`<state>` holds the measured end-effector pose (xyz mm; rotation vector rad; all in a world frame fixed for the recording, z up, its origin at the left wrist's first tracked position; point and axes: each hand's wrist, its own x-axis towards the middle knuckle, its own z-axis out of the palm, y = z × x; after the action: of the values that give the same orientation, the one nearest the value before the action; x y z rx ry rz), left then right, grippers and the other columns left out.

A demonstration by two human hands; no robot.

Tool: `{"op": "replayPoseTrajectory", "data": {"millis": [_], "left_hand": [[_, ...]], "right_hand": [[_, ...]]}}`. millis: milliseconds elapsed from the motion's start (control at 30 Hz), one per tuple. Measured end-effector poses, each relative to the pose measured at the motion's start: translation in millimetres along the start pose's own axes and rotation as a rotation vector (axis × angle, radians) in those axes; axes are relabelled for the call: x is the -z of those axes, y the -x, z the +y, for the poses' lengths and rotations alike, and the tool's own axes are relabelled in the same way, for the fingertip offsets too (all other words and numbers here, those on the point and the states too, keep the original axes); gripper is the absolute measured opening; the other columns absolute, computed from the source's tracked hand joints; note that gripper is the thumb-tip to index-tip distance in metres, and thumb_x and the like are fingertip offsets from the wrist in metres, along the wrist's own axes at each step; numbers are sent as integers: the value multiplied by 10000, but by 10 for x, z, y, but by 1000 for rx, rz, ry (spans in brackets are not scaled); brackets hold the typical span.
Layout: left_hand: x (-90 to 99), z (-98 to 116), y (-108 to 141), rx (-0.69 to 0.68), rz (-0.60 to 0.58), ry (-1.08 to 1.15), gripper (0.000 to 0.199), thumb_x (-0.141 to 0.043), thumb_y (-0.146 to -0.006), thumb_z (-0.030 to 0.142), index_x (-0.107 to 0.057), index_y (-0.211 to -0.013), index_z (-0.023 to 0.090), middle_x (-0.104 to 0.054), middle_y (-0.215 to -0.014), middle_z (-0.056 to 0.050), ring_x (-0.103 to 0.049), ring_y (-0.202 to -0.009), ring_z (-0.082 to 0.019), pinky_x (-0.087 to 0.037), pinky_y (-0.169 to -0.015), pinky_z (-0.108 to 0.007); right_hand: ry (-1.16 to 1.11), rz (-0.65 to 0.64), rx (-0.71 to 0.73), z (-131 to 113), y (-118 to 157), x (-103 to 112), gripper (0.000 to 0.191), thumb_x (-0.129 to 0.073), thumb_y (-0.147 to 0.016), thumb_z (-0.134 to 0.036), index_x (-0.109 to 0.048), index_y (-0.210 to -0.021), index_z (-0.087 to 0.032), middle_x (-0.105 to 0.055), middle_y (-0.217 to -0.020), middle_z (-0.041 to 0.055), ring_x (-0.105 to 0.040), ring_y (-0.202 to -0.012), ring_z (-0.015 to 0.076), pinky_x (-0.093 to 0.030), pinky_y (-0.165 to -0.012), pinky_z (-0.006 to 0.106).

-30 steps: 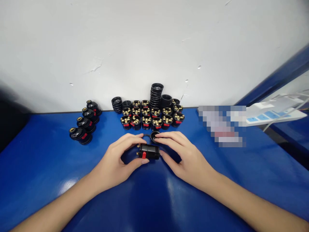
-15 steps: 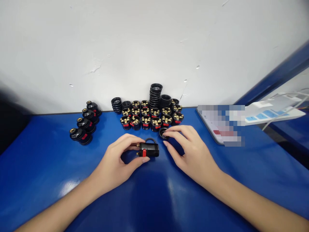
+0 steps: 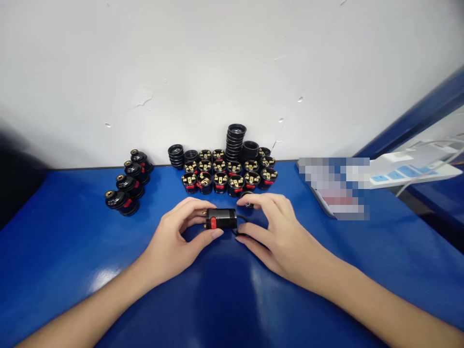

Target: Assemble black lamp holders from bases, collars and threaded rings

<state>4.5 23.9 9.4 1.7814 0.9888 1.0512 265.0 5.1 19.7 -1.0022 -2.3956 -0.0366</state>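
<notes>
- Your left hand [image 3: 176,237]: grip clamped on a black socket [image 3: 223,218], thumb on the near side, fingers on the far side. Socket lies sideways, red tab toward you, brass contacts at its left end; position is mid-tabletop, in front of the grouped parts.
- Your right hand [image 3: 281,234]: thumb and a finger pinched together on a thin black ring [image 3: 243,218] at the socket's right end. Index finger raised apart from the thumb.
- Black cap [image 3: 249,206]: just behind your right fingertips, partly hidden by them.
- Upright sockets [image 3: 220,183]: close-packed in rows toward the back edge, open ends up, brass contacts showing in each mouth, red tabs on those in front.
- Tall stack of black collars [image 3: 235,143]: nested, mouth up, at the back edge; shorter stack [image 3: 176,157] to its left.
- Capped sockets [image 3: 127,184]: four, in a slanting line near the back-left corner.
- Tabletop [image 3: 213,299]: glossy blue, with light reflections.
- Right part: a flat device [image 3: 322,203], mostly pixelated; white power strip [image 3: 442,174] with blue patches, loose cables [image 3: 427,176].
- White wall [image 3: 195,63] along the back edge, scuffed; blue beam [image 3: 409,113] at right.
</notes>
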Motion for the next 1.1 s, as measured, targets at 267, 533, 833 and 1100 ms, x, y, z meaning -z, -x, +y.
{"op": "replayPoseTrajectory", "data": {"millis": [267, 533, 833, 1100], "left_hand": [[11, -27, -3, -17, 27, -39, 290, -823, -961, 246, -743, -1240, 241, -781, -1173, -61, -820, -1043, -202, -710, -1006, -356], [10, -44, -16, -40, 49, -53, 279, -835, -956, 249, -750, -1221, 244, -763, -1150, -47, -806, -1018, -175, -707, -964, -307], [21, -23, -2, -62, 17, -60, 273, -848, -949, 245, -758, -1206, 235, -758, -1095, -34, -787, -947, -148, -692, -902, -260], [14, -18, -1, -65, -31, -61, 258, -844, -964, 264, -758, -1204, 229, -760, -1088, -35, -781, -961, -149, -671, -891, -249]], "right_hand": [[-57, -111, 36, -69, 37, 25, 154, -621, -1070, -127, -763, -1053, -184, -759, -1300, 191, -775, -1133, 335, -713, -911, 487], [-307, 75, -184, -61, 23, 24, 120, -675, -1028, -143, -617, -1037, -248, -789, -1203, 113, -802, -1082, 280, -710, -942, 444], [-806, 166, -341, -43, 43, -88, 426, -721, -1031, -127, -617, -1413, -284, -700, -1354, 81, -784, -1244, 242, -697, -1109, 427], [-1026, 164, -254, 30, 34, -209, 441, -769, -992, -79, -722, -1363, -314, -661, -1360, 80, -735, -1313, 251, -675, -1144, 454]]}}
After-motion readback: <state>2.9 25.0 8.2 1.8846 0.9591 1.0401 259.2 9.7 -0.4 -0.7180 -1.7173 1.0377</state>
